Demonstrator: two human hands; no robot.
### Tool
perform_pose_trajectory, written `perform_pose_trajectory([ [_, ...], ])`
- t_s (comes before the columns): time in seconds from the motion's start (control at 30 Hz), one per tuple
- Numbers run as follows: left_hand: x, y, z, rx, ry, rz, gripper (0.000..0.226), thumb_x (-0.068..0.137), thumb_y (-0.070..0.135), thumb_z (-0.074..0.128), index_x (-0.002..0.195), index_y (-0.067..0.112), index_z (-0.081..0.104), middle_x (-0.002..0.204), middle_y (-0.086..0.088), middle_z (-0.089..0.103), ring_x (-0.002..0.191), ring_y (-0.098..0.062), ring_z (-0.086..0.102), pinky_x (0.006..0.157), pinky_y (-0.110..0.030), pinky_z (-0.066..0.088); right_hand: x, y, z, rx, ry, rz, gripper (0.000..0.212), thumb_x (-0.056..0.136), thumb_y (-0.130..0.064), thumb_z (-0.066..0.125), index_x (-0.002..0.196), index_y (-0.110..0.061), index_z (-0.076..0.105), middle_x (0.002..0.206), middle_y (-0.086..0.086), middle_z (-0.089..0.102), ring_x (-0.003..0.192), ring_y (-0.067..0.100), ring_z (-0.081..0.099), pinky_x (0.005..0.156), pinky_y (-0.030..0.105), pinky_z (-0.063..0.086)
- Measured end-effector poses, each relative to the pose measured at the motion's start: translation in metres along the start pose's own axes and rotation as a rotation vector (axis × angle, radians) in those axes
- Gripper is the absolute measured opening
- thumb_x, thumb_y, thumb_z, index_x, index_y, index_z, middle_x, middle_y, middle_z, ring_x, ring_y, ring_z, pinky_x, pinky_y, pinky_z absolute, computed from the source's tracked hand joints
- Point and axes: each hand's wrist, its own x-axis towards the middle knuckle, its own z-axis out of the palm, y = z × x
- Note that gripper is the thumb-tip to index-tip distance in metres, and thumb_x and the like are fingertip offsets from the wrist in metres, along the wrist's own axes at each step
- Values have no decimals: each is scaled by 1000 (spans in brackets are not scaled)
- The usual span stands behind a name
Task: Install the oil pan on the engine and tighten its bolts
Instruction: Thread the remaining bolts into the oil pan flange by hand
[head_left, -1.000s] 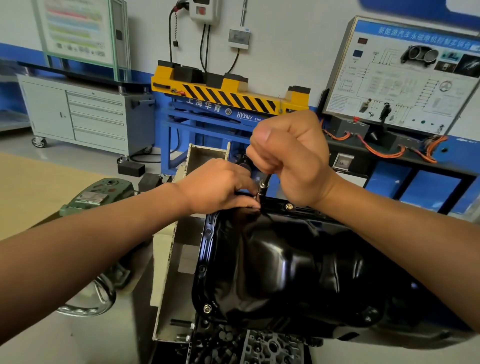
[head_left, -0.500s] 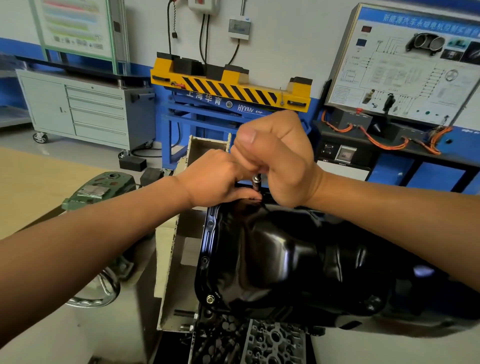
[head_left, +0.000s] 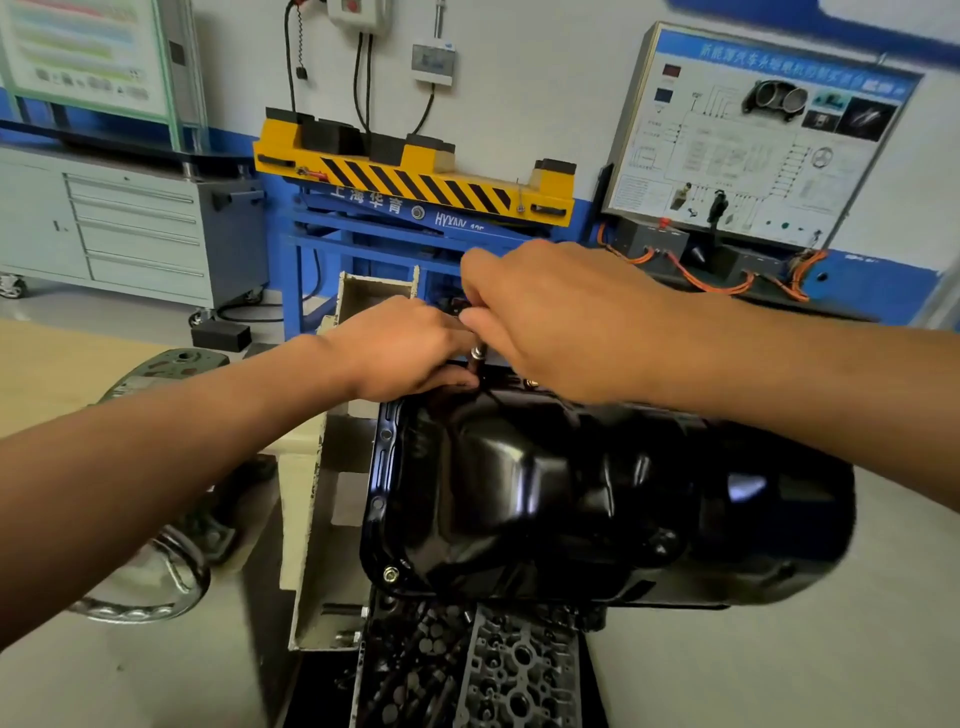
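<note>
Driver (head_left: 477, 357) at oil pan (head_left: 519, 483) rim, pinched in left hand (head_left: 400, 348) and right hand (head_left: 561, 322)

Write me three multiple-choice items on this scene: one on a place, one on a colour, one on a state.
1. Where on the oil pan do the left hand and right hand meet?
A. its far edge
B. its near left corner
C. its domed middle

2. What colour is the oil pan?
A. silver
B. red
C. glossy black

3. What is the state of the hole at the pan's near left corner?
A. empty
B. holds a bolt
C. covered with tape

Answers:
1 A: both hands close round a tool at the far rim.
2 C: the pan shines black all over.
3 B: a silver bolt head shows in the rim there.
</note>
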Motion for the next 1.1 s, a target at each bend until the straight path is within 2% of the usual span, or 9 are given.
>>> perform_pose_trajectory([
  [0.2,-4,1,-2,5,200,106,49,105,48,25,83,17,56,66,-8,65,48,-27,60,37,-37,50,4,-12,-6,-62,-173,-104,14,94,-14,57,88,-19,45,79,-3,43,66,17,50,52,29,38],
  [0.3,-10,-4,-1,25,208,84,63,105,49,22,77,12,64,62,-7,63,45,-26,57,39,-32,48,5,-15,-9,-93,-210,-101,12,92,-10,55,85,-16,47,78,0,42,66,22,52,57,38,46],
  [0.5,-13,-6,8,-112,-8,-124,34,98,45,50,98,19,74,90,1,73,82,-26,67,65,-36,51,0,-7,-13,-50,-236,-56,17,97,-13,54,83,-16,45,81,2,47,70,24,50,66,44,47],
  [0.6,-9,-7,9,-145,-27,-199,24,95,40,61,100,21,74,96,3,73,89,-24,65,73,-40,51,-1,-4,-14,-7,-231,-12,10,99,-17,53,89,-13,51,86,6,52,76,27,53,72,49,49],
  [0.73,-9,-6,12,-232,37,-285,20,87,34,73,103,21,77,99,2,75,83,-17,64,72,-31,48,-2,-3,-11,19,-232,7,11,100,-21,52,93,-13,54,89,7,55,79,28,55,75,51,49],
  [0.83,-9,-5,16,-311,84,-341,24,84,30,78,105,19,77,99,4,75,68,8,50,69,-18,39,-5,1,-11,34,-215,20,15,101,-24,50,92,-12,54,88,7,55,79,28,55,74,50,49],
  [0.9,-8,-4,17,-348,75,-373,25,82,30,79,105,18,77,98,6,75,66,12,49,69,-11,36,-7,2,-11,48,-200,24,16,100,-25,50,90,-13,53,86,6,55,77,27,54,73,50,49],
  [1.0,-8,0,14,-372,85,-379,24,81,29,80,101,18,78,86,14,72,72,6,58,72,-17,47,-9,4,-10,66,-183,32,16,100,-25,51,88,-15,52,82,2,53,73,24,53,71,49,49],
  [1.1,-10,3,13,-392,109,-372,21,80,26,81,98,16,79,93,4,76,82,-13,69,77,-38,55,-11,7,-8,86,-162,46,15,101,-25,50,87,-17,51,78,-4,49,71,21,52,70,47,49],
])
